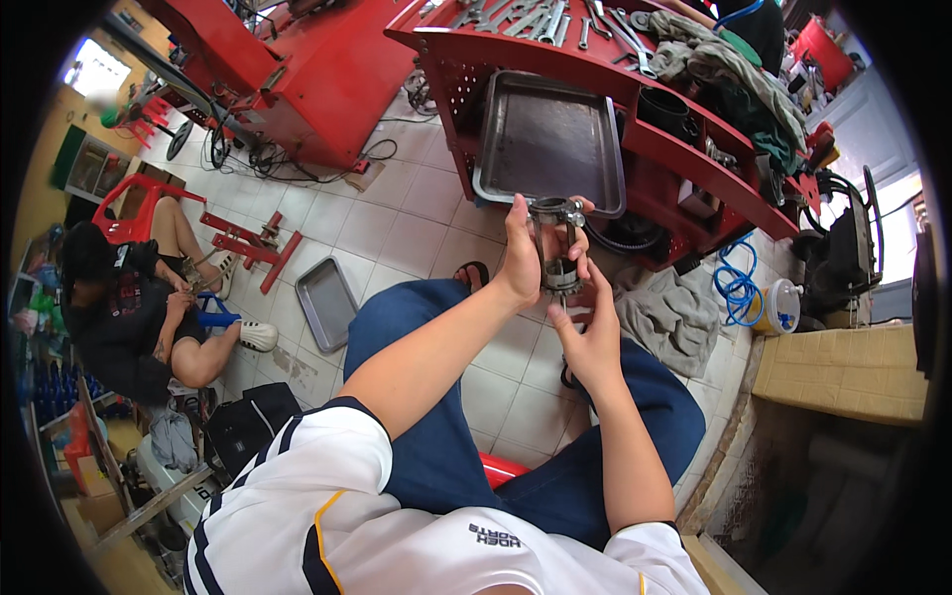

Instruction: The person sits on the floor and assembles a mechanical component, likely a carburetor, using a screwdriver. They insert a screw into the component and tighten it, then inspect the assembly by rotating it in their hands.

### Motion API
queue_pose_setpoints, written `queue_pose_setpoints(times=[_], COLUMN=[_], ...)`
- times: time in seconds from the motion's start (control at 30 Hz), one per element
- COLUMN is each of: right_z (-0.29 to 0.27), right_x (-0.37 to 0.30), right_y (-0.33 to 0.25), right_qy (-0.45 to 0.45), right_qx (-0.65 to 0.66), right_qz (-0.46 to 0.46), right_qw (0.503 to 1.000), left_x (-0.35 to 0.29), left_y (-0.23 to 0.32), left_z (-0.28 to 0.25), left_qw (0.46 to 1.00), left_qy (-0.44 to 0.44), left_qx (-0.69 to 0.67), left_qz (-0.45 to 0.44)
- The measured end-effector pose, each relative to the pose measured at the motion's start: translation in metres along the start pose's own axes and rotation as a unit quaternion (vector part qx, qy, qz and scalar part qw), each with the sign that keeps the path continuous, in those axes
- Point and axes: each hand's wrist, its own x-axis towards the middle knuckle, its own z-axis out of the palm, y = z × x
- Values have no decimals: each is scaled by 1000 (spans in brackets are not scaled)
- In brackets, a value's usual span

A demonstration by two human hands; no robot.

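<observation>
Between my two hands, above my knees, is a dark metal frame-like part (562, 282) with a ring at each end, upright bars between them and a bolt at its upper right. My left hand (522, 260) is wrapped round its left side, with fingertips showing past the right side. At the lower ring, my right hand (593, 342) has its thumb below and its fingers along the right side, closed on the part. The exact kind of part is unclear to me.
Ahead, a red tool bench (446, 119) bears several wrenches (540, 22), and a dark metal tray (550, 139) leans there. Another tray (327, 302) lies on the tiles. Right: a grey rag (669, 317), blue hose (736, 288). A seated co-worker (124, 307) is at left.
</observation>
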Motion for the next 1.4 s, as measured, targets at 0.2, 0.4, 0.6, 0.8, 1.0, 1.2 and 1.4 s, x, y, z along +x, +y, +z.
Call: queue_pose_setpoints(times=[0.2,0.4,0.6,0.8,1.0,1.2,1.4], right_z=[0,-1,1,6,3,8,1], right_x=[-3,1,-7,1,-2,-5,-7], right_y=[6,5,-3,6,0,-12,-14], right_qy=[-13,21,28,61,-13,48,64], right_qx=[135,59,120,103,159,101,64], right_qz=[88,29,59,5,76,47,62], right_qw=[987,998,991,993,984,993,994], left_x=[-7,0,-5,-4,5,-3,0], left_y=[0,0,3,8,6,3,6], left_z=[3,2,1,2,-1,1,-1], left_qw=[1000,1000,999,999,997,996,997], left_qy=[13,3,11,18,38,43,37], left_qx=[-5,-26,-36,-33,-65,-71,-66], left_qz=[6,-3,2,5,10,-14,7])
